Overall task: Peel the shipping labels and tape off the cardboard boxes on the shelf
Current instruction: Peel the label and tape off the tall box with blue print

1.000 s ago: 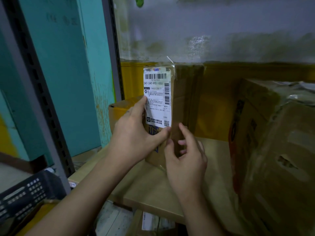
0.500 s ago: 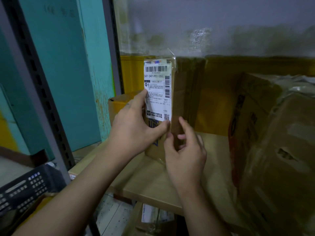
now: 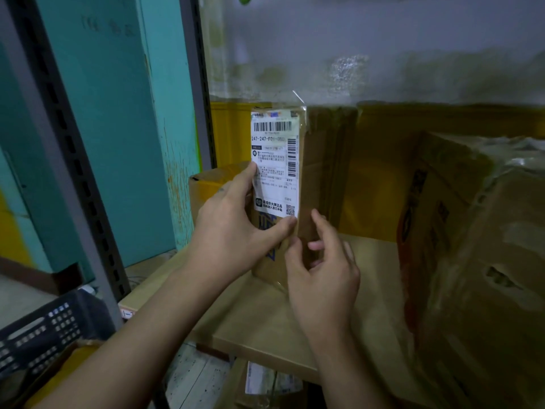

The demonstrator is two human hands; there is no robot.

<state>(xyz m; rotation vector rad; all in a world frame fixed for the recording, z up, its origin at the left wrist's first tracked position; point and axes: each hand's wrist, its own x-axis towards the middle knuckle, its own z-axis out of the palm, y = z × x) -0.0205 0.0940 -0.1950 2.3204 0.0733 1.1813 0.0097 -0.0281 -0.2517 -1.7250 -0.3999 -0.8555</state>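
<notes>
I am holding the tall cardboard box (image 3: 321, 172) upright on the wooden shelf board (image 3: 265, 326), near its left end, with one corner edge turned toward me. The white shipping label (image 3: 275, 163) is sitting flat on the box's left-hand face, running from just under the top edge down past the middle. My left hand (image 3: 233, 234) is gripping the box from the left: the forefinger is resting on the label's left edge and the thumb is pressing just beneath the label's lower right corner, beside the square code. My right hand (image 3: 324, 278) is lying against the near corner edge below that thumb, its own thumb on the edge and its fingers curling onto the right-hand face; I cannot tell whether it is pinching anything. A loose end of clear tape (image 3: 298, 96) is sticking up from the box's top. A smaller box (image 3: 212, 184) is standing just behind my left hand, and a large taped box (image 3: 472, 261) is filling the right of the shelf. A black crate (image 3: 44, 329) is lying low at the near left.
</notes>
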